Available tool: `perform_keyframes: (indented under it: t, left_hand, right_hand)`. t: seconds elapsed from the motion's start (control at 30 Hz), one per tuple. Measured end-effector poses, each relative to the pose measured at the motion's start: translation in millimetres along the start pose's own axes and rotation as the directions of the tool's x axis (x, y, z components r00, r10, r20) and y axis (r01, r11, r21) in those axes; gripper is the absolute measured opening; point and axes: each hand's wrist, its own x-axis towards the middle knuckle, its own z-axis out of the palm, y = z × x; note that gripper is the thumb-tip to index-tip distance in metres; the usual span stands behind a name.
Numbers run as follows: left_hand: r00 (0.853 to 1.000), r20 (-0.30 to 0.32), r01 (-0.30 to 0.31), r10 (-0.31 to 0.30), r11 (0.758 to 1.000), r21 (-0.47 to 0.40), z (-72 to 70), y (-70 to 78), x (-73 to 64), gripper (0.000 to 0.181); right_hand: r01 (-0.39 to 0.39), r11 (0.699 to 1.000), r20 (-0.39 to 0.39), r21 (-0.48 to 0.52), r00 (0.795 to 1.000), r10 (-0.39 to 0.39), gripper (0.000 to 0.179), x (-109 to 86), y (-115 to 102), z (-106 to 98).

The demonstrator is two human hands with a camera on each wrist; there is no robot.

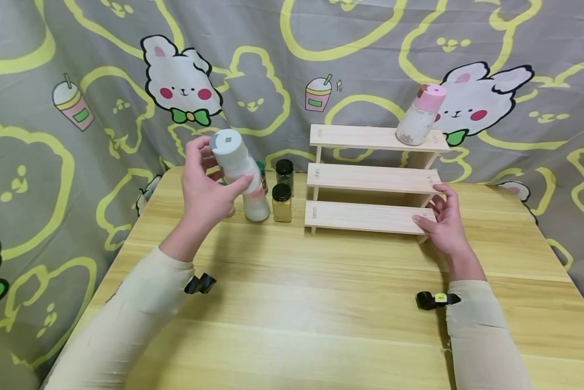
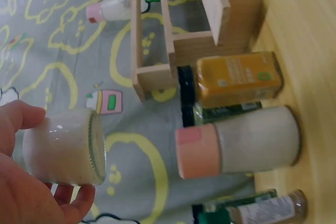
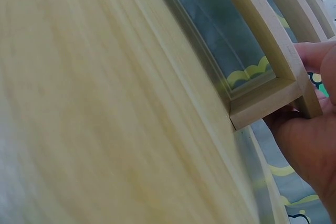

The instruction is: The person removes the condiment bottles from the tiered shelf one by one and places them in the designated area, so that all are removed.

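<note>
My left hand grips a white-lidded glass shaker jar of white contents, raised and tilted above the table. In the left wrist view, fingers and thumb curl round this jar. At the right end of a three-tier wooden rack, my right hand grips the lower steps; the right wrist view shows it around the rack's end. A pink-lidded shaker jar stands on the top tier, near its right end.
Left of the rack stand a yellow spice jar with a black lid, another black-lidded jar, a pink-lidded jar of white contents, and a green-lidded bottle. A patterned curtain hangs behind the wooden table.
</note>
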Motion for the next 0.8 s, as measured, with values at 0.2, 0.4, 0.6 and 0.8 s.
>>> perform_keyframes:
  t: [0.2,0.4,0.6,0.8]
  left_hand:
    - [0.998,-0.054,0.039,-0.038,0.999,0.026,-12.4,-14.7,-11.1,0.076]
    - [0.994,-0.089,0.065,-0.060,0.996,0.060,-21.2,-28.6,-20.0,0.077]
    - [0.991,-0.120,0.062,-0.050,0.993,0.097,-26.1,-40.3,-26.4,0.076]
    - [0.988,-0.138,0.078,-0.065,0.993,0.092,-27.4,-50.9,-31.9,0.075]
  right_hand:
    - [-0.005,1.000,0.005,-0.003,1.000,0.005,0.086,-0.6,0.1,-1.1]
    - [0.007,1.000,0.003,0.008,1.000,-0.007,0.086,0.5,0.0,-0.8]
    - [0.007,1.000,0.007,0.008,1.000,-0.007,0.086,0.7,0.6,-1.2]
    - [0.004,1.000,0.004,0.013,1.000,-0.004,0.086,0.4,1.0,-2.1]
